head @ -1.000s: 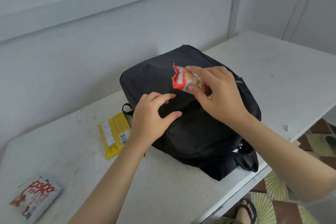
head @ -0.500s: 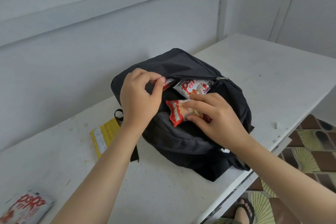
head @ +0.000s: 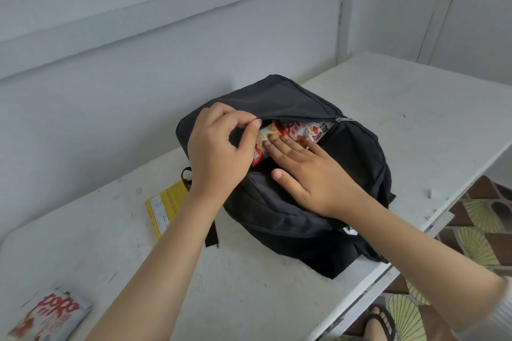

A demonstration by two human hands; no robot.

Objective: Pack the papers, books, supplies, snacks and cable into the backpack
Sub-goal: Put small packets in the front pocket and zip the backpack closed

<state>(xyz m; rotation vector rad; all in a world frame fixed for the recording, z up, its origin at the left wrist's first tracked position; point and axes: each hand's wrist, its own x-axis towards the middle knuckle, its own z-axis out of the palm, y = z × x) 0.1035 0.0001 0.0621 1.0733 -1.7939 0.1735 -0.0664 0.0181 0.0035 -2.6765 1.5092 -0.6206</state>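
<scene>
Nearest, well to the left of both grips, a red-and-white snack packet (head: 50, 315) lies flat on the white worktop (head: 277, 299). Farther in, a yellow packet (head: 166, 206) lies just left of the left grip's wrist, beside the black backpack (head: 357, 158) lying on the worktop. The left grip (head: 219, 152) pinches the upper edge of the backpack's open pocket between thumb and forefinger. The right grip (head: 307, 171), its fingers straight and flat, presses a red snack packet (head: 264, 138) into the opening, just right of the left grip's thumb. Beyond its fingertips a second packet (head: 304, 131) sits inside the pocket, with the zipper pull (head: 343, 119) farther right.
</scene>
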